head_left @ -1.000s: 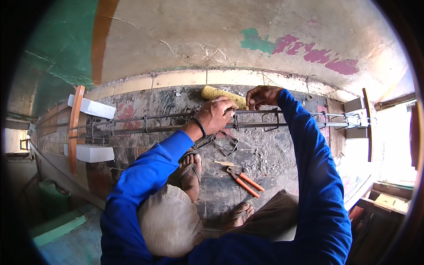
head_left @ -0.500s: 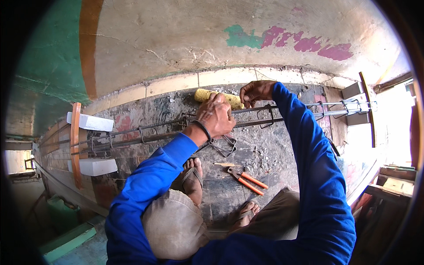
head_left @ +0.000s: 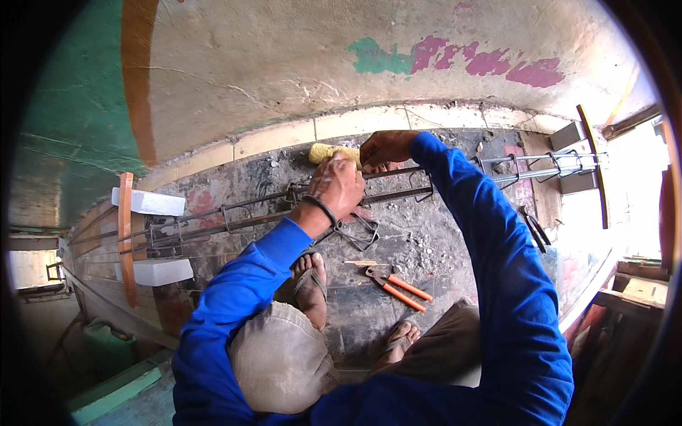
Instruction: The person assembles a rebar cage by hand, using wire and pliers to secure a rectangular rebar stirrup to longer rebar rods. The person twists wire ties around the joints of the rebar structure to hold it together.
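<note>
My left hand, a dark band at its wrist, is closed above the long steel reinforcing bars. Its fingers are curled against the near side of a rough yellow roll, and what they hold is hidden. My right hand bends in from the right over the roll's right end, fingers closed and close to the left hand's fingertips. Whatever is pinched there is too small to make out. Bent steel stirrups hang round the bars. A few loose stirrups lie below my left wrist.
Orange-handled cutters and thin sticks lie near my feet. Wooden strips and white blocks stand at the bars' left end; grey blocks stand at the right. Rubble litters the floor before a peeling wall.
My right hand has moved left and closer to my left hand, now covering the right end of the yellow roll. The left hand stays near the same spot, slightly blurred.
</note>
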Demonstrator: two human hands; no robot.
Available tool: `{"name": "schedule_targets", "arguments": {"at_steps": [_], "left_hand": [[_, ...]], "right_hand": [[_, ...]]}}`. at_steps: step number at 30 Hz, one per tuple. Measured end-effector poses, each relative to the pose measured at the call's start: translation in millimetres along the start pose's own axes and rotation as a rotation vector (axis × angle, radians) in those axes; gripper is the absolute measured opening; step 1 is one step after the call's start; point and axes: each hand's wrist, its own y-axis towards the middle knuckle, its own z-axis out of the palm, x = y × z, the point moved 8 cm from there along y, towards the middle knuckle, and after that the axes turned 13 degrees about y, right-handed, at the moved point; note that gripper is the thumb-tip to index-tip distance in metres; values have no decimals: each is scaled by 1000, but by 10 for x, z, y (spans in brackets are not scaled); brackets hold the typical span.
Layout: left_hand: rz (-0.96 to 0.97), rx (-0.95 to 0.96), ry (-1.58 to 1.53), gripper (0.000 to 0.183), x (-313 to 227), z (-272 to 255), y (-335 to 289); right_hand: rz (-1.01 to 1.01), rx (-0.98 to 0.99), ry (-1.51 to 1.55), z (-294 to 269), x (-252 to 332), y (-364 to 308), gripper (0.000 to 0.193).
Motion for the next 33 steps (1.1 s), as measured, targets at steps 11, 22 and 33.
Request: {"name": "schedule_targets", "arguments": {"at_steps": [11,22,33], "left_hand": [[-93,101,-183,28,172,-69,-24],[-243,215,-426,23,544,186,42],[-283,367,-626,24,582,142,-13]], "right_hand": [[16,-43,-112,108,308,-22,21],[-239,-128,-191,140,459,0,20],[-234,-43,107,203,221,-61,25]]}}
